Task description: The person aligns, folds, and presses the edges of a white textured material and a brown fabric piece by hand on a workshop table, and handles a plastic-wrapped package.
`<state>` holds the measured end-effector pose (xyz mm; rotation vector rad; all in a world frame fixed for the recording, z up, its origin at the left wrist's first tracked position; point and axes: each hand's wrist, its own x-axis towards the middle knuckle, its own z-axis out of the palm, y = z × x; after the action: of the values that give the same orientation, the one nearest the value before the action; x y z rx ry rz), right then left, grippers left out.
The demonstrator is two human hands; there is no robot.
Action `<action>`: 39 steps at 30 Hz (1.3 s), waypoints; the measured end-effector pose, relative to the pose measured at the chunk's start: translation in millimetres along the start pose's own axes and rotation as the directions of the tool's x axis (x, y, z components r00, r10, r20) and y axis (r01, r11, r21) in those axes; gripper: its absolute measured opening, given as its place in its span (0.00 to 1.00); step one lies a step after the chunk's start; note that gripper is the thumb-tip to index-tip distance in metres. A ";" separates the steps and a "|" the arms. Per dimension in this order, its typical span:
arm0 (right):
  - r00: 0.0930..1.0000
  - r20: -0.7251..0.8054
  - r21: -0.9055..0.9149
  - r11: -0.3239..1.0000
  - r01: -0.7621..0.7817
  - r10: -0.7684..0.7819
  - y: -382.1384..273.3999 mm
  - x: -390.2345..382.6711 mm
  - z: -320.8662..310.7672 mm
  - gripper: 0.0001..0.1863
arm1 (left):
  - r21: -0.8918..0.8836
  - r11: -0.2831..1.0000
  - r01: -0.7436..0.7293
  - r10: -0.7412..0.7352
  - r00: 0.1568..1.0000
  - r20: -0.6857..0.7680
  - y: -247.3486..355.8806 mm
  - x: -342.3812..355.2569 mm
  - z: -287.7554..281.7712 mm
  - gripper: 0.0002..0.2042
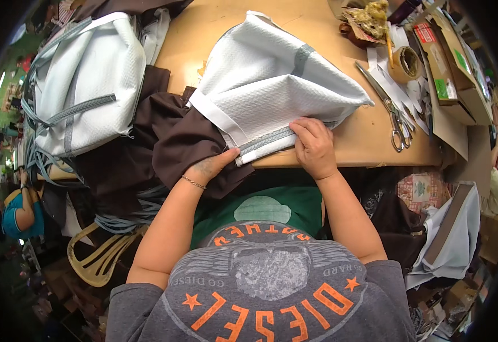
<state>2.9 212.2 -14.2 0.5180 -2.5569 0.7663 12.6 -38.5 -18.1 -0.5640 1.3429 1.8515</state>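
Observation:
A white textured bag piece [260, 74] with grey trim and dark brown cloth [186, 139] attached lies on the table in front of me. Along its near edge runs a grey braided strap [269, 137]. My left hand [203, 169] grips the near left corner, thumb on top and the other fingers hidden beneath the cloth. Farther right on the same edge, my right hand [315, 149] pinches the bag piece beside the strap, its fingertips bent down onto it.
A pile of similar white pieces [89, 80] with grey straps sits at the left. Scissors [394, 117] lie right of my work, near a tape roll [405, 64] and an open cardboard box [451, 68]. A chair [98, 256] stands below left; white material [445, 239] hangs below right.

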 end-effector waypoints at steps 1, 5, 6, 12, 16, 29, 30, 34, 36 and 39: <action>1.000 -0.001 -0.005 1.000 0.009 -0.009 -1.3 0.9 0.8 0.13 | 0.096 0.994 -0.055 0.053 0.998 0.018 -11.8 11.8 -16.7 0.21; 1.000 -0.026 -0.045 0.999 0.008 -0.009 1.2 -1.5 2.6 0.12 | 0.314 0.946 -0.084 0.068 0.996 0.062 8.1 -4.7 3.1 0.24; 0.999 -0.037 -0.044 0.999 0.011 -0.013 0.7 -1.7 3.2 0.11 | 0.102 0.995 -0.020 0.020 1.000 -0.004 11.6 -10.2 12.0 0.23; 0.999 -0.046 -0.031 0.999 0.008 -0.009 -2.5 0.4 2.2 0.10 | 0.413 0.890 -0.195 0.217 0.976 -0.006 -17.0 37.0 -38.2 0.21; 0.998 -0.059 -0.040 0.999 0.000 -0.002 0.2 -0.1 0.8 0.10 | 0.512 0.854 -0.097 0.160 0.984 -0.081 2.3 10.6 -9.0 0.20; 0.999 -0.047 -0.026 0.999 -0.020 0.019 -0.9 -1.9 4.5 0.09 | 0.314 0.947 -0.063 0.064 0.998 0.007 9.8 -7.9 4.5 0.22; 0.999 -0.049 -0.023 0.999 -0.022 0.021 -0.6 -2.1 3.5 0.09 | 0.233 0.972 -0.026 0.018 0.999 0.038 10.0 -6.6 5.0 0.23; 0.999 -0.048 -0.041 0.999 -0.014 0.012 -0.7 -2.3 4.3 0.09 | 0.327 0.944 0.041 -0.051 0.998 0.021 10.2 -2.4 0.2 0.25; 0.999 -0.044 -0.049 0.999 0.003 -0.005 -0.5 -1.1 5.6 0.09 | 0.509 0.852 0.121 -0.129 0.992 -0.020 11.4 -1.2 -3.4 0.26; 0.998 -0.049 -0.061 0.998 0.031 -0.034 -1.4 0.3 7.0 0.10 | 0.307 0.915 0.261 -0.250 0.965 -0.075 0.0 21.7 -19.2 0.22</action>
<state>1.3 206.9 -18.7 0.5134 -2.5104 0.6799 -2.2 -49.4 -40.5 -0.5733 1.4738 1.3885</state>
